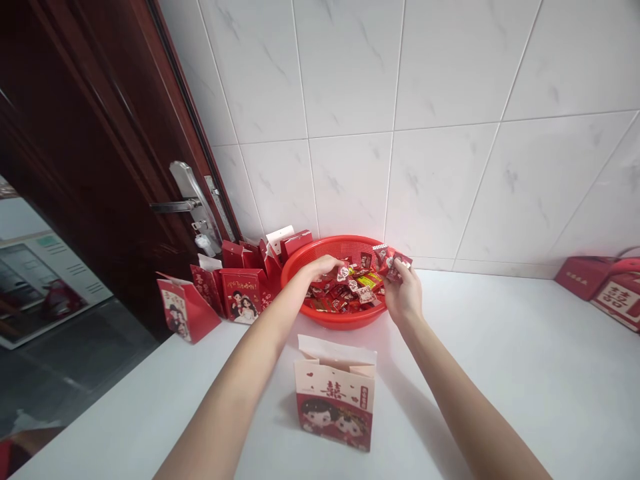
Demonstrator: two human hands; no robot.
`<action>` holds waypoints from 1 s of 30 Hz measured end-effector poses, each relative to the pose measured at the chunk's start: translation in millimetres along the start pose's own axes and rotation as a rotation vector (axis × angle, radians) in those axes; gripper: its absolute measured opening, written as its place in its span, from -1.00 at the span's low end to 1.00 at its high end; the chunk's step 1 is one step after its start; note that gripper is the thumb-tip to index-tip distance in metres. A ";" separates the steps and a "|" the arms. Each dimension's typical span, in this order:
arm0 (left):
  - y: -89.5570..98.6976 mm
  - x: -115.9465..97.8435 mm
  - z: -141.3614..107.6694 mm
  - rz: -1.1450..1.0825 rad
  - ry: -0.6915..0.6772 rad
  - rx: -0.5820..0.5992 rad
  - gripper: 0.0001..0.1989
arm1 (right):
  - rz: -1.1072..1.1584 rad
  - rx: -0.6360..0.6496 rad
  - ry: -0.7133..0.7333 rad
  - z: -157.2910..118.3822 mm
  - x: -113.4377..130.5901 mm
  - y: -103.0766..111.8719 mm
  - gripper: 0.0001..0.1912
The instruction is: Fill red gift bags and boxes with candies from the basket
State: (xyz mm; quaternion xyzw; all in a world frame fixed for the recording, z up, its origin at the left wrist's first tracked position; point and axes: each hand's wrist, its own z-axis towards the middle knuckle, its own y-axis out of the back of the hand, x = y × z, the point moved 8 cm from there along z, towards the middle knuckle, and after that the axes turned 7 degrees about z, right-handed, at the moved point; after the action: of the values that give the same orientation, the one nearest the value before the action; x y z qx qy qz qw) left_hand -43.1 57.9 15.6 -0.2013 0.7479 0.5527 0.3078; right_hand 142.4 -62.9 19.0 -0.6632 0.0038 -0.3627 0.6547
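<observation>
Reaches deep over the red basket [345, 323] with the left hand [326, 265], fingers down at the far-left part of the wrapped sweets [340, 293]; can't tell from here whether gripping one or just touching. Over to the right hand [406, 299], up at the basket's right rim, and gripping red packets [401, 265] between thumb and fingers, well clear of the heap.

Now down to the open gift box [334, 408], upright on the white desk [500, 360], in front of the basket and apart from it, between the two forearms. Mouth upward, top flaps raised, broad printed face toward the wearer, long side running roughly across from left to right. From the right fingers, lies nearer the wearer and to the left; from the left fingers, nearer the wearer and slightly right. Hard to call a closer hand, with both about equally near.

Out left, beside the basket, a cluster of red gift boxes [243, 297], standing close together near the dark door [100, 100]. Far right, more red boxes [617, 297], near the tiled wall [450, 180].
</observation>
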 end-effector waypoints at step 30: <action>36.4 -58.7 -151.0 -0.823 -0.558 -0.311 -0.65 | -0.180 0.432 -0.184 -57.1 27.0 -78.2 -0.70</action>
State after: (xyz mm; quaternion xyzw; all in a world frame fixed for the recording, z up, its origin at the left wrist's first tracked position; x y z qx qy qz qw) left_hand -59.6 -76.8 111.4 -0.3668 0.4056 0.5231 0.6537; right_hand 97.8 -114.1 93.1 -0.5360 -0.1924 -0.3498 0.7439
